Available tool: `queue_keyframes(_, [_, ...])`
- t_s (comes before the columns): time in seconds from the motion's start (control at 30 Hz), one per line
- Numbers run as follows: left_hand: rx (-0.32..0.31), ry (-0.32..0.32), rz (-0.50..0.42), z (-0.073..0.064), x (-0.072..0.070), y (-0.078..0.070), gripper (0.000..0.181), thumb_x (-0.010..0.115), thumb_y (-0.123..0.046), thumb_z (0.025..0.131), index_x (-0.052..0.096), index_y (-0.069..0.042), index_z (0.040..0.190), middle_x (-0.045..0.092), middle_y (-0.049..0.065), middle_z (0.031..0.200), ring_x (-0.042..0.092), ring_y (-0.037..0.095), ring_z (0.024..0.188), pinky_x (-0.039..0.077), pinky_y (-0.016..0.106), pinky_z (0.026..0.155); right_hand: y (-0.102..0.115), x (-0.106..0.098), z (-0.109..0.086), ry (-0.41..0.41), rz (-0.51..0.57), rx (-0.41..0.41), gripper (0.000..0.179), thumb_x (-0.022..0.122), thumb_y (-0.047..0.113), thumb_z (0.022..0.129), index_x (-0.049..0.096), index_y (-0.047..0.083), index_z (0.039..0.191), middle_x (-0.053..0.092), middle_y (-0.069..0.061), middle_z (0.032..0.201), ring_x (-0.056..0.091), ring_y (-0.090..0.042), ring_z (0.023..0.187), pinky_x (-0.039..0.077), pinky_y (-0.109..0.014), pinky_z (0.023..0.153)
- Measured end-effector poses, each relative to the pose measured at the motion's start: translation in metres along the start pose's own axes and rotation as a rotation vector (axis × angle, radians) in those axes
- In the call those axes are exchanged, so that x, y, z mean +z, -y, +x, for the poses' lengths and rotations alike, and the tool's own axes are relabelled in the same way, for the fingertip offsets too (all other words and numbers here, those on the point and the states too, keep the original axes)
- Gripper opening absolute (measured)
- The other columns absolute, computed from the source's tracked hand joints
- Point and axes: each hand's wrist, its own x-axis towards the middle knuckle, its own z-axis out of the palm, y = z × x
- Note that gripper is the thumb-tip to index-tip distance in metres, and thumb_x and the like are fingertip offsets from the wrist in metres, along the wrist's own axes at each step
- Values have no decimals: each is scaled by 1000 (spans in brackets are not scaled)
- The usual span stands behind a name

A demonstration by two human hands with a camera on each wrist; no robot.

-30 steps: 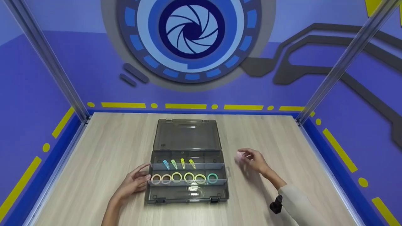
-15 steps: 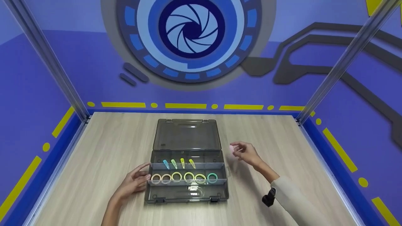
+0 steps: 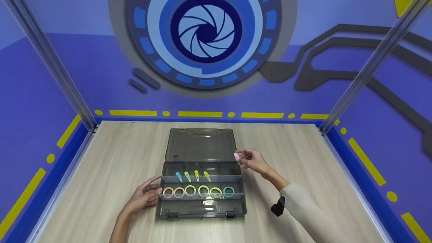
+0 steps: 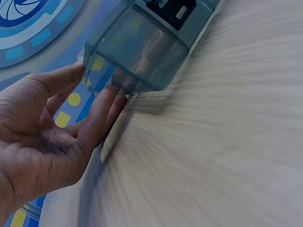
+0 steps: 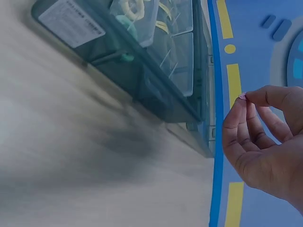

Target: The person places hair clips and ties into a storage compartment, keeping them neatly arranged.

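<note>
My right hand (image 3: 255,163) pinches a small pink hair clip (image 3: 237,157) between thumb and fingertips, up beside the right edge of the raised lid (image 3: 202,145). In the right wrist view only a sliver of the clip (image 5: 243,96) shows. On the left, my left hand (image 3: 141,196) touches the end wall of the smoky clear organizer box (image 3: 189,208) with lightly bent fingers. Blue, green and yellow hair clips (image 3: 187,176) stand in a row in its back section. Several hair ties (image 3: 203,191), peach, yellow and teal, line the middle section.
The box's front section holds no visible items, and two latches (image 3: 231,214) sit on its front edge. A wooden tabletop (image 3: 118,152) lies beneath, bordered by blue printed walls (image 3: 84,74) and metal posts (image 3: 364,64). A label (image 5: 71,22) marks the box's right end.
My right hand has moved left and away from me with the pink hair clip, from right of the box to the lid's edge. My left hand and the box have stayed put.
</note>
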Motion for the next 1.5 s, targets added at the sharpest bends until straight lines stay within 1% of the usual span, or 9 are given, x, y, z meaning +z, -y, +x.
queue_keyframes(0.3, [0, 3, -7, 1, 0, 2, 67, 66, -28, 101, 36, -16, 159, 52, 25, 144, 66, 28, 119, 57, 47, 96, 10, 18, 10, 19, 12, -38, 35, 63, -2, 95, 63, -4, 130, 68, -26, 105, 64, -23, 86, 53, -26, 69])
queue_keyframes(0.47, [2, 11, -9, 1, 0, 1, 67, 66, -28, 101, 36, -16, 159, 51, 26, 145, 66, 27, 119, 58, 46, 96, 10, 24, 15, 43, 24, -55, 34, 62, -4, 95, 63, -5, 129, 68, -28, 104, 66, -27, 87, 57, -27, 70])
queue_keyframes(0.7, [27, 39, -12, 1, -2, -1, 67, 65, -28, 101, 35, -15, 160, 52, 25, 143, 63, 17, 109, 58, 37, 90, 4, 35, 19, 63, 66, -54, 33, 63, -5, 94, 63, -7, 127, 69, -26, 102, 66, -14, 82, 61, -37, 77])
queue_keyframes(0.87, [-4, 25, -31, 0, -3, 0, 65, 66, -29, 101, 37, -17, 159, 53, 22, 141, 64, 17, 107, 58, 35, 88, 2, 47, 20, 104, 104, -43, 34, 63, -6, 94, 61, -10, 127, 69, -30, 102, 65, -10, 79, 59, -30, 73])
queue_keyframes(1.0, [2, 29, -31, 2, -3, 0, 66, 66, -28, 101, 37, -17, 159, 53, 21, 141, 64, 17, 108, 58, 36, 89, 0, 54, 19, 131, 100, -42, 34, 61, -9, 93, 61, -12, 126, 68, -33, 101, 64, -11, 79, 55, -23, 69])
queue_keyframes(1.17, [16, 36, -18, 1, -3, -1, 67, 66, -29, 101, 35, -16, 160, 51, 24, 144, 65, 20, 114, 58, 41, 94, -3, 63, 21, 149, 77, -87, 34, 60, -17, 87, 61, -18, 121, 66, -41, 96, 62, -12, 74, 48, -18, 61])
queue_keyframes(1.27, [15, 44, -17, 2, -3, 0, 68, 65, -29, 101, 34, -16, 160, 50, 25, 146, 65, 22, 117, 57, 43, 95, -7, 67, 22, 143, 48, -106, 34, 60, -20, 83, 62, -21, 117, 66, -42, 93, 67, -24, 75, 48, -16, 60])
queue_keyframes(1.4, [18, 57, -27, 2, -4, 2, 67, 64, -28, 102, 34, -15, 160, 51, 24, 144, 64, 18, 113, 58, 40, 93, -10, 72, 24, 141, -28, -125, 31, 61, -22, 81, 66, -19, 111, 71, -36, 89, 72, -37, 79, 49, -15, 61])
queue_keyframes(1.5, [19, 59, -33, 2, -4, 2, 66, 64, -27, 102, 34, -14, 160, 53, 23, 143, 62, 15, 108, 58, 37, 90, -10, 75, 25, 135, -121, -129, 28, 65, -20, 81, 70, -15, 108, 74, -27, 85, 73, -32, 76, 48, -14, 61])
